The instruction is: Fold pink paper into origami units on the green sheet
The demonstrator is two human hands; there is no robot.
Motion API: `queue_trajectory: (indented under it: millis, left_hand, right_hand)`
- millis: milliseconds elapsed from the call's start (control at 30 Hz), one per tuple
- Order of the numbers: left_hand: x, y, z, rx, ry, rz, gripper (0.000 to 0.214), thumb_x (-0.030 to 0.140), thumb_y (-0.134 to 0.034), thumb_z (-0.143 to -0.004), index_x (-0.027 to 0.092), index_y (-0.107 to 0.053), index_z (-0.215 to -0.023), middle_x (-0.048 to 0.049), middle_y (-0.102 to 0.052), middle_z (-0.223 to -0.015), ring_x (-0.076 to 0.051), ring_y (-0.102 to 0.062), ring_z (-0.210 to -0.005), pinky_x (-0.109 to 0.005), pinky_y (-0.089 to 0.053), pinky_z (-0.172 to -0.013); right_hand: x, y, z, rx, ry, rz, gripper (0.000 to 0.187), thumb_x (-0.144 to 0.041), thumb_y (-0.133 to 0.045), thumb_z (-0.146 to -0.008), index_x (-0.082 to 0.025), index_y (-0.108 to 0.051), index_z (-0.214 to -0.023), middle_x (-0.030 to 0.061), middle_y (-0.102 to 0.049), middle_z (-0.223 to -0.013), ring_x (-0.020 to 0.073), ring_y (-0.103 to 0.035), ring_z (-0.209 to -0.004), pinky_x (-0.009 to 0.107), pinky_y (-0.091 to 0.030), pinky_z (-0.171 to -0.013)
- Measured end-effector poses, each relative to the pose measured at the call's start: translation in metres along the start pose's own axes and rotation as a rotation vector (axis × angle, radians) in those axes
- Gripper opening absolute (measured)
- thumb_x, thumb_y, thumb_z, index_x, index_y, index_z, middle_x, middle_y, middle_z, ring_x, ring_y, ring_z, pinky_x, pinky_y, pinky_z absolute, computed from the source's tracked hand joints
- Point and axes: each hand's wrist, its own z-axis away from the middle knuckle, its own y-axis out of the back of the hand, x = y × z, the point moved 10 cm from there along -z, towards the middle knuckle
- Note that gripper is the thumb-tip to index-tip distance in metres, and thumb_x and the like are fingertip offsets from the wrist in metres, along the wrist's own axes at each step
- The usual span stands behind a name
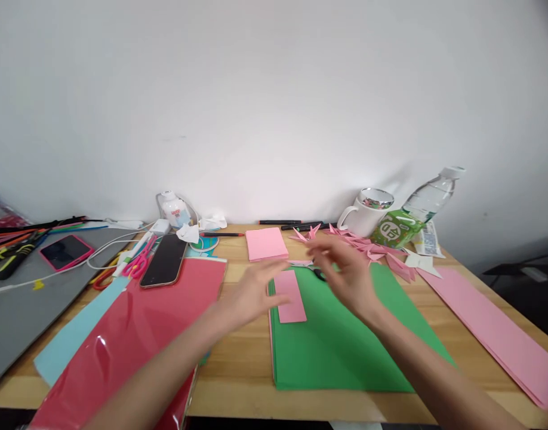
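My left hand [255, 291] is held out over the left edge of a green paper stack [345, 352], its thumb apart from its outstretched fingers and nothing in it. Just under its fingertips lies a pink paper rectangle [291, 298] on the green stack. My right hand [343, 276] is raised over the back of the stack, fingers loosely curled and apart, somewhat blurred, with no object visible in it. Beside those fingers, scissors [319, 274] with a dark handle lie partly hidden. Behind the hands is a stack of pink paper squares [265, 243].
Folded pink paper pieces [361, 243], a white mug [366, 214], a green carton [394, 230] and a tilted water bottle [435, 194] stand back right. Pink strips [498, 334] lie right. On the left are red sheets [153, 322], a phone [165, 261] and pink scissors [140, 261].
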Motion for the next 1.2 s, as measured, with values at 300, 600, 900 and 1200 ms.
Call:
queue_trajectory:
  millis: [300,600,900,1200]
  left_hand:
    - [-0.037,-0.07,0.015,-0.34,-0.015,-0.252,0.07,0.041,-0.067,-0.074,0.016,-0.042,-0.134,-0.0177,-0.033,-0.146,-0.03,-0.025,-0.137,-0.045,-0.029,-0.109]
    - [-0.041,-0.051,0.011,-0.199,-0.029,-0.125,0.047,0.016,-0.054,-0.079,0.02,-0.046,-0.125,-0.011,-0.048,-0.134,-0.024,-0.045,-0.124,-0.037,-0.039,-0.103]
    - [-0.047,-0.034,0.006,0.005,0.041,0.022,0.028,0.011,-0.044,-0.079,0.021,-0.055,-0.104,-0.0053,-0.062,-0.101,-0.017,-0.058,-0.09,-0.029,-0.046,-0.08]
    - [-0.063,0.006,0.015,0.441,0.323,0.294,0.014,0.029,-0.051,-0.08,0.017,-0.055,-0.076,-0.0006,-0.059,-0.072,-0.013,-0.056,-0.066,-0.022,-0.044,-0.058]
  right_hand:
    - [0.047,-0.062,0.011,-0.321,0.049,0.237,0.029,-0.013,-0.05,-0.083,-0.02,-0.065,-0.107,0.0111,-0.058,-0.11,0.0219,-0.061,-0.094,0.036,-0.053,-0.077]
    - [0.044,-0.053,0.018,-0.298,0.042,0.176,0.043,-0.009,-0.046,-0.081,-0.021,-0.057,-0.12,0.0107,-0.058,-0.114,0.0214,-0.06,-0.096,0.036,-0.055,-0.076]
    - [0.05,-0.03,0.014,-0.036,-0.095,0.034,0.037,-0.015,-0.047,-0.08,-0.023,-0.058,-0.114,0.0102,-0.053,-0.112,0.0201,-0.06,-0.089,0.033,-0.057,-0.066]
    - [0.073,-0.027,0.019,0.074,-0.384,-0.332,0.054,-0.043,-0.065,-0.075,-0.019,-0.048,-0.12,0.0143,-0.054,-0.122,0.0253,-0.055,-0.11,0.04,-0.054,-0.084]
